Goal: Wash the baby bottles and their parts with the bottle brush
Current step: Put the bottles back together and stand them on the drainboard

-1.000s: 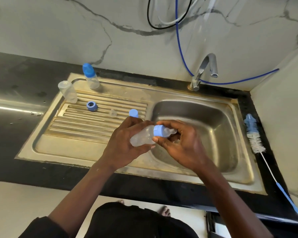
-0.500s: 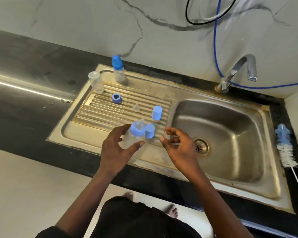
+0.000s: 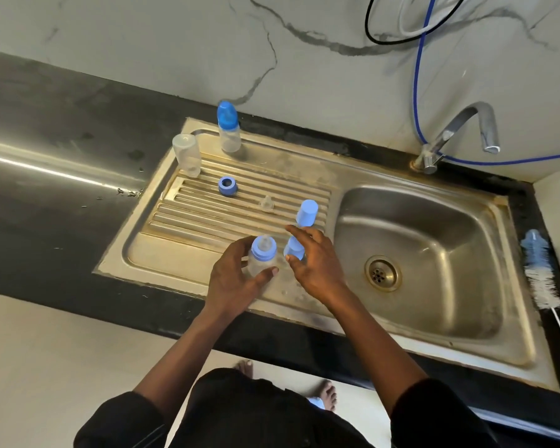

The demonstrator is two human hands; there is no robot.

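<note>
Blue cap (image 3: 294, 248) perhaps between right fingers (image 3: 304, 235)

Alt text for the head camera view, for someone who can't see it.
A person's left hand holds a bottle at a sink's drainboard, the right hand at a blue cap beside it. A capped bottle, a clear bottle, a ring and a teat stand behind; the brush lies right of the basin.

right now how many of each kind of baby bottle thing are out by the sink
bottle: 3
loose blue cap: 2
loose blue ring: 1
loose clear teat: 1
bottle brush: 1
total: 8
</note>
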